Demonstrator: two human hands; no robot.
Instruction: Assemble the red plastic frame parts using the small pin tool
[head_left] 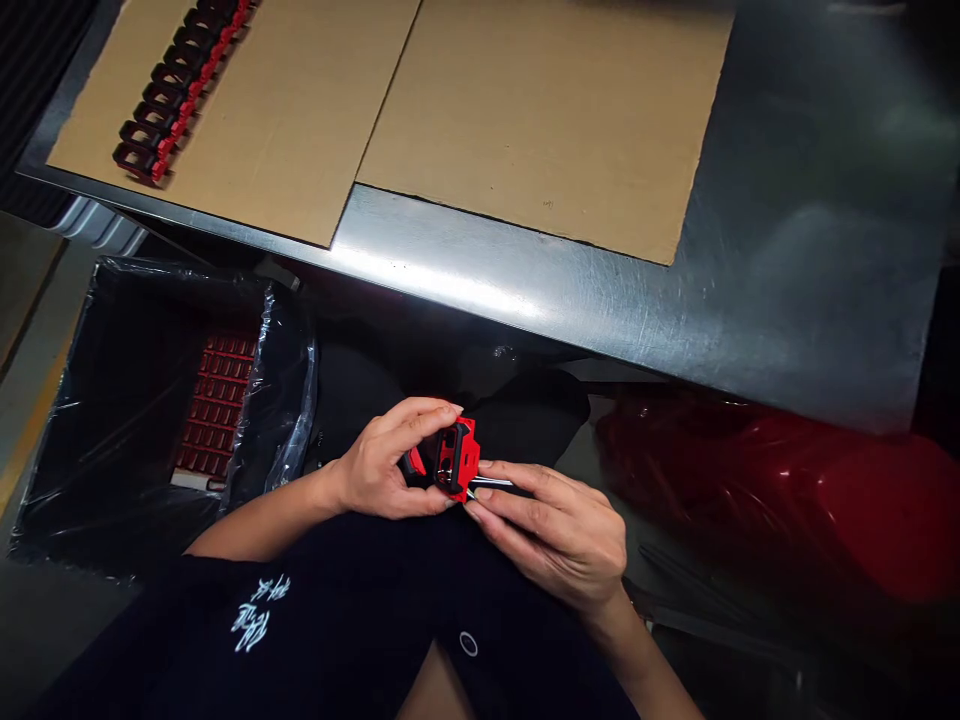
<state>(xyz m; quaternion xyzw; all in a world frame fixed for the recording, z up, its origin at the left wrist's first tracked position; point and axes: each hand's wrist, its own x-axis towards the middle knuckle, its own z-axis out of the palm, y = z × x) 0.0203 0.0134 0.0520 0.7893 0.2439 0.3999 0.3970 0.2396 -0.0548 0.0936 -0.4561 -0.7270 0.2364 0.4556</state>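
Observation:
My left hand grips a red-and-black plastic part between thumb and fingers, over my lap. The part has a black frame with an opening on one side and a red plate on the other. Another bit of red and black shows inside the curl of that hand; whether it belongs to the same part I cannot tell. In my right hand, thumb and fingers pinch a thin, pale metal tool whose end meets the red side of the part. Its exact kind is unclear.
Ahead stands a metal table with cardboard sheets on it. A row of similar red-and-black parts lies at the upper left. A plastic-lined bin at left holds stacked parts. Red plastic-wrapped material sits at right.

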